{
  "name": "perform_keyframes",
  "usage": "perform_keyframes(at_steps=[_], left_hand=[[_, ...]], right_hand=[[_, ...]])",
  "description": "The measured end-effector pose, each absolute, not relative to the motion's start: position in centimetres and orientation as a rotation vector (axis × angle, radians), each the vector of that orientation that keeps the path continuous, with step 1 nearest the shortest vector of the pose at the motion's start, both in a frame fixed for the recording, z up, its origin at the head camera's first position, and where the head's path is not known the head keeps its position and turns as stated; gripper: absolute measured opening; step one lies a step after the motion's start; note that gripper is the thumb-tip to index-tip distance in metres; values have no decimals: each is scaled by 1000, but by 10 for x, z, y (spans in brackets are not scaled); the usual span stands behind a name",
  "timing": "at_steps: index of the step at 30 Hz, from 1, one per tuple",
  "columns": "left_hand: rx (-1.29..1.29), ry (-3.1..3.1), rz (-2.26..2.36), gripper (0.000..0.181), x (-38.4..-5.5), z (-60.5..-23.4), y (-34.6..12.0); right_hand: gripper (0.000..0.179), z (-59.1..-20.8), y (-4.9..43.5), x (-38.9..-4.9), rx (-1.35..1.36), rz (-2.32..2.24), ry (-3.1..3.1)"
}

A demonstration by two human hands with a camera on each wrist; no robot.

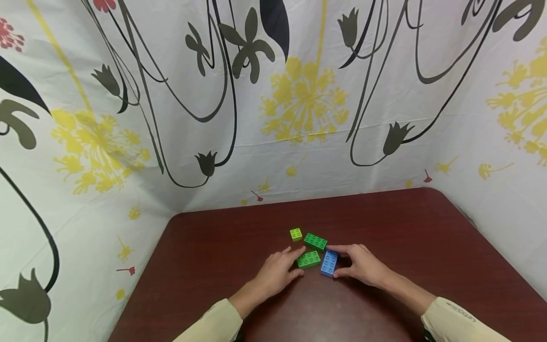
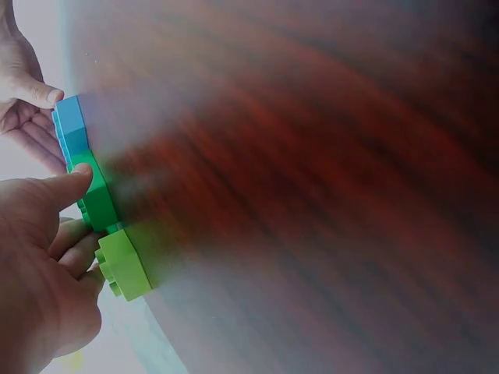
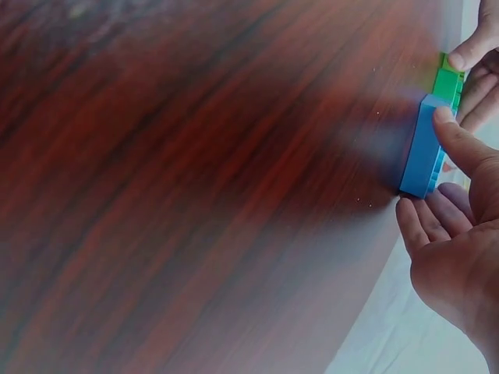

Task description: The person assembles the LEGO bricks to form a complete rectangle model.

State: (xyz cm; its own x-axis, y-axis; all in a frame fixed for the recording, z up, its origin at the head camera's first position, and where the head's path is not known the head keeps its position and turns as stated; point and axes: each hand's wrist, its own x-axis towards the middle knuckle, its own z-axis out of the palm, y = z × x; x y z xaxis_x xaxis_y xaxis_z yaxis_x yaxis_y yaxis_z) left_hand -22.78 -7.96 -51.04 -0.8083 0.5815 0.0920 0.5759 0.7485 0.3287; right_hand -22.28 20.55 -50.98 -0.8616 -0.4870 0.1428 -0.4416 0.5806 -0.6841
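A blue building brick [image 1: 329, 263] lies on the table, and my right hand [image 1: 363, 265] grips it, index finger at the far end and thumb at the near end. To its left is a bright green brick [image 1: 309, 260]. My left hand [image 1: 275, 271] has this brick's left side between thumb and index finger. In the left wrist view the left thumb [image 2: 76, 184] overlaps the green brick's side. The right wrist view has the right thumb [image 3: 454, 140] against the blue brick [image 3: 421, 148]. Studs face up on both bricks.
Just behind the two held bricks lies a darker green brick [image 1: 315, 241]. A small lime brick [image 1: 296, 234] sits to its left. The dark red-brown table [image 1: 222, 242] has rounded far corners. Flower-patterned white cloth [image 1: 256, 175] hangs behind it and along both sides.
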Motion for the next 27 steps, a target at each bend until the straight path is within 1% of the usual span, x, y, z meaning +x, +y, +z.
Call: perform_keyframes(at_steps=[6, 13, 27], left_hand=[[991, 2945, 542, 57, -230, -509, -79], [1013, 2954, 546, 54, -232, -509, -79], [1045, 2956, 684, 49, -236, -502, -82]], right_hand=[[68, -510, 203, -224, -823, -1136, 2748], [67, -511, 201, -225, -843, -1143, 2720], [43, -510, 200, -227, -907, -1127, 2776]])
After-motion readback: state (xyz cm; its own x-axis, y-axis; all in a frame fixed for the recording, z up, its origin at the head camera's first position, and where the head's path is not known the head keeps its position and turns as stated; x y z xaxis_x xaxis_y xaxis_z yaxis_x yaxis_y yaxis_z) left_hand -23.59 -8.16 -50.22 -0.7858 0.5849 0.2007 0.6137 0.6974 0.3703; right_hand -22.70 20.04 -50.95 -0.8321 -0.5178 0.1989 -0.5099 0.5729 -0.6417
